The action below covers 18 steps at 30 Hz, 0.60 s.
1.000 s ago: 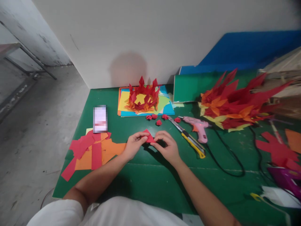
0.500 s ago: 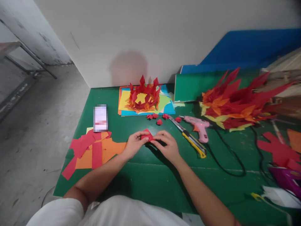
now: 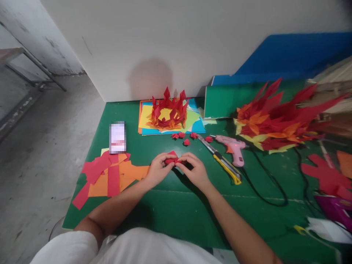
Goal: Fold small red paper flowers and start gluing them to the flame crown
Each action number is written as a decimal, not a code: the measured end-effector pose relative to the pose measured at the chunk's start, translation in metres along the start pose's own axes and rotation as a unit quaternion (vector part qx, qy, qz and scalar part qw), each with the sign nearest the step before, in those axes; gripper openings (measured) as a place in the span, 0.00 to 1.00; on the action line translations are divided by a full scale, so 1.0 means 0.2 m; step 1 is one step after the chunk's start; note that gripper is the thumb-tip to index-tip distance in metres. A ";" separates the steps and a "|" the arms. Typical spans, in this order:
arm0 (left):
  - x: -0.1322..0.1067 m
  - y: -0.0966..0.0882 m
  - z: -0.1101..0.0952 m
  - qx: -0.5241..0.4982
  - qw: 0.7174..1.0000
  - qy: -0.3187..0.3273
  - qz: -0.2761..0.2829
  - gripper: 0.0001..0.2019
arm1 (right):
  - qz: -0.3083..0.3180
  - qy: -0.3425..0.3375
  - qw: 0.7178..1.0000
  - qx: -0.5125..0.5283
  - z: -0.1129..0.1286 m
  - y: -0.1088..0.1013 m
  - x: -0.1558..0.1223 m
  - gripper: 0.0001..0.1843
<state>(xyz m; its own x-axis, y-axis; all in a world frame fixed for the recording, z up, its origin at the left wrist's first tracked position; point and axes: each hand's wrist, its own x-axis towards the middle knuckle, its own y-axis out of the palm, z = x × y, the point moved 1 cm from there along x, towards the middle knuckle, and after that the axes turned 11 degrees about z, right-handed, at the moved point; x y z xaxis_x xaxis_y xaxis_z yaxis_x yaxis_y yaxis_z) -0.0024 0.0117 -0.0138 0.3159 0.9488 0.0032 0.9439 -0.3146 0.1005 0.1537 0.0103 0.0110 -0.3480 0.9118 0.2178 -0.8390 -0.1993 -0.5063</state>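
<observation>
Both grips, left hand (image 3: 159, 169) and right hand (image 3: 196, 171), pinch a small folded red paper piece (image 3: 171, 157) over the smooth green counter (image 3: 150, 145).
Uneven fingertip pressure might crease or tear it; the yellow-handled metal cutter (image 3: 224, 167) lying nearby could nick the right hand. A plain off-white panel (image 3: 192, 47) backs the counter; grey concrete floor (image 3: 71, 139) shows left.

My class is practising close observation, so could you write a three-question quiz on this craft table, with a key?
1. What are the left hand and right hand holding together?
2. True or false: the pink glue gun lies to the right of both hands.
3. The small paper crown sits on:
A) bare tabletop
B) coloured sheets
C) the pink glue gun

Key: 1. A piece of red paper; 2. True; 3. B
</observation>
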 end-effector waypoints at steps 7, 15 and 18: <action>-0.01 0.00 0.01 0.023 1.000 0.003 0.019 0.10 | -0.003 0.001 1.000 -0.006 -0.01 0.00 0.00 0.06; -0.02 0.01 0.00 0.059 0.998 0.005 0.022 0.11 | 0.018 -0.010 0.999 -0.044 -0.03 0.00 -0.01 0.05; -0.02 0.01 -0.01 0.057 0.998 0.004 0.024 0.12 | 0.026 -0.017 0.998 -0.058 -0.02 0.00 -0.01 0.05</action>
<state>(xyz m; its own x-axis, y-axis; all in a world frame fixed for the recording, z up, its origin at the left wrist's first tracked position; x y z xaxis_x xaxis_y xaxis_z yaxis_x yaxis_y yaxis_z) -0.0019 0.0082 -0.0115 0.3602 0.9328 0.0142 0.9329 -0.3600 -0.0132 0.1557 0.0103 0.0063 -0.4062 0.8878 0.2164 -0.7658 -0.2016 -0.6106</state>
